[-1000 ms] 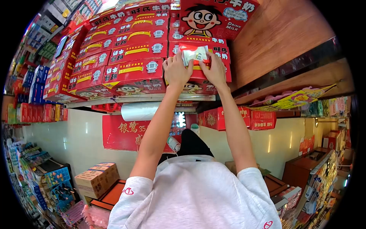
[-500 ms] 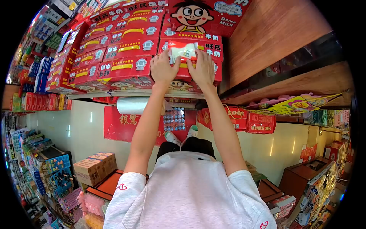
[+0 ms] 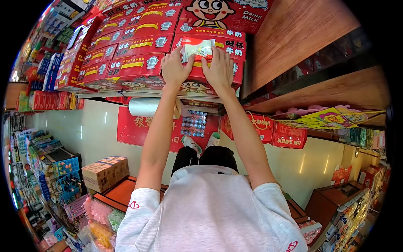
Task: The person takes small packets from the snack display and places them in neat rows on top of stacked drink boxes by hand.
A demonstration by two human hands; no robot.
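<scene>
A small red, white and pale green packet (image 3: 198,49) lies on top of the red milk boxes (image 3: 138,63). My left hand (image 3: 176,70) is at the packet's left edge, with its thumb along the lower side. At the right edge rests my right hand (image 3: 219,70), its thumb also at the lower side. Between them the two hands hold the packet against the box top. Behind it stands a larger red box (image 3: 228,14) with a cartoon face.
To the right is a wooden counter (image 3: 294,33) with a dark edge. A plastic roll (image 3: 145,107) hangs below the boxes. Red cartons (image 3: 289,135) and a pack of cans (image 3: 194,124) are lower down. Cardboard boxes (image 3: 105,173) stand at the lower left.
The view has shifted, so the hands and packet appear a little further left than at first. The packet looks turned slightly, and both hands have stayed at its sides.
</scene>
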